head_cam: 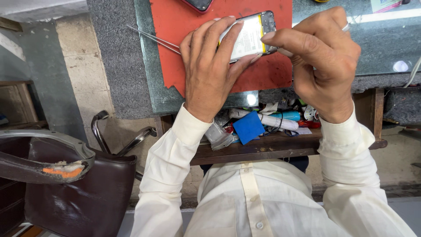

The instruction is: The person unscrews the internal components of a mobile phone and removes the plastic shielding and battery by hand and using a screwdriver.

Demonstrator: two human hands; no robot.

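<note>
The left hand [210,66] covers the near end of the opened phone [250,37], hiding that part of its interior. The tweezers [151,38] disappear behind the same hand. A second phone [199,4] on the red mat [175,26] is cut off by the top edge. Items on the shelf [263,149] under the table [153,87] are too jumbled to identify.

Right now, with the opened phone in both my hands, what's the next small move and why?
Probably work the right hand fingertip further along the top edge of the opened phone while the left hand steadies it on the red mat. The battery is exposed, and the tweezers lie unused beside it.
</note>
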